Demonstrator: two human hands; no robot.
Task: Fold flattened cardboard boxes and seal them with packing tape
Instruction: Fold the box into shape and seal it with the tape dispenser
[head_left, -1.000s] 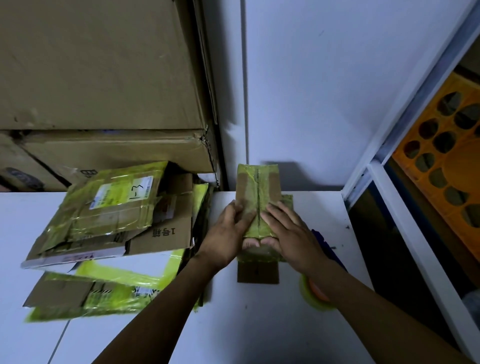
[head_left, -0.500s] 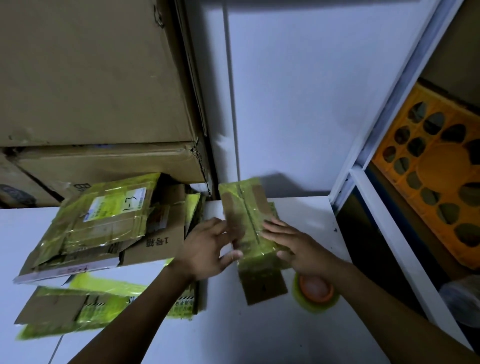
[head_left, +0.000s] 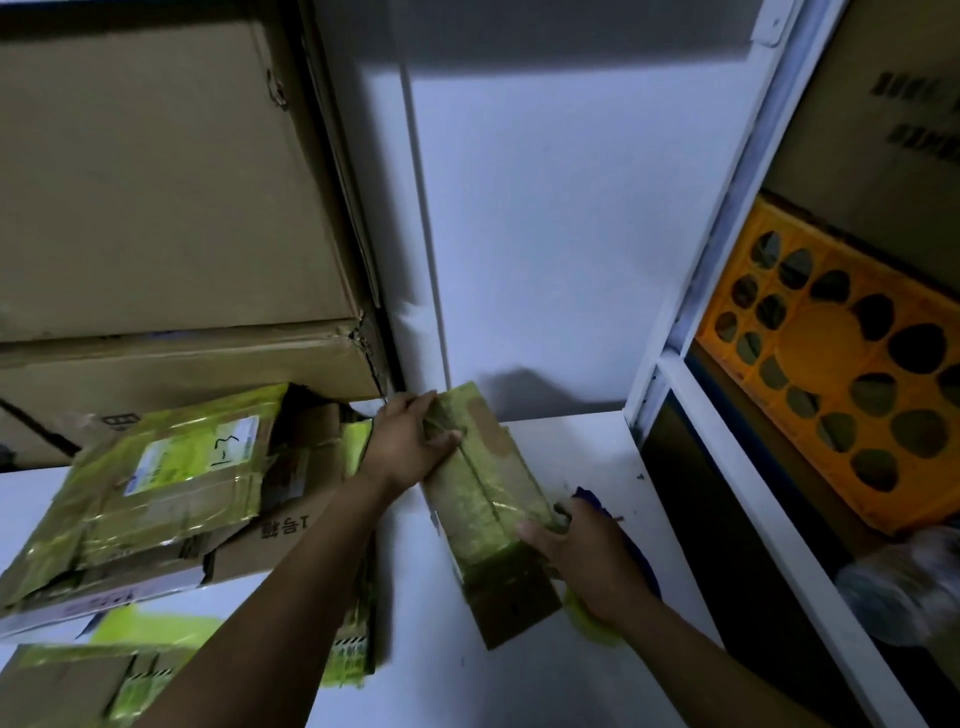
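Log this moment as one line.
left hand: grips taped box, far end | right hand: grips near end | tape roll: on table

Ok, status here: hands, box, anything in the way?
Left hand grips the box at its far end, right hand at its near right edge. Box taped along top seam. Tape roll partly under right wrist.

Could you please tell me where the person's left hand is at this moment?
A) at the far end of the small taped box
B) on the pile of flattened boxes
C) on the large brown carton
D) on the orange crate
A: the left hand grips the far end of the small taped box, while the right hand holds its near end.
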